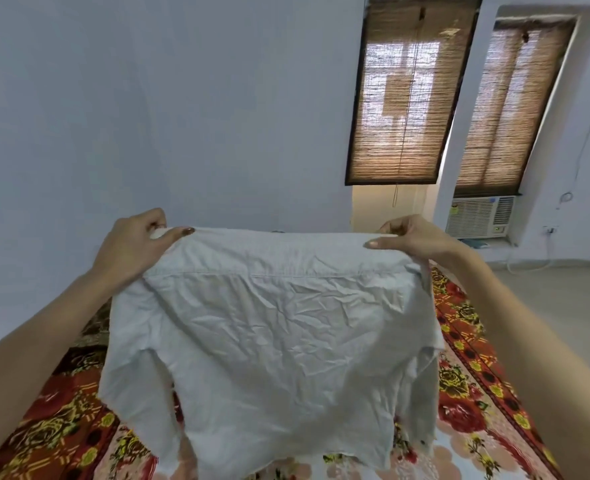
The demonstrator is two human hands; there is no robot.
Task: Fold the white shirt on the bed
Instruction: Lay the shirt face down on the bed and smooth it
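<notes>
- Both hands hold up a wrinkled white cotton shirt (273, 327) by its top edge; it hangs over the bed.
- Left hand (137, 244) pinches the left corner, thumb on the near side.
- Right hand (411, 237) pinches the right corner the same way.
- Under it lies a red flowered bedspread (477, 393).
- Far off, on the pale wall (182, 116), are two brown woven window blinds (408, 95) and a white air conditioner box (480, 216).

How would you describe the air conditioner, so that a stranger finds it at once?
Look at the far wall with two windows covered by brown woven blinds. Under the right-hand one sits the air conditioner, a white box with a slatted grille. Nothing else on that wall is white and ribbed.
</notes>
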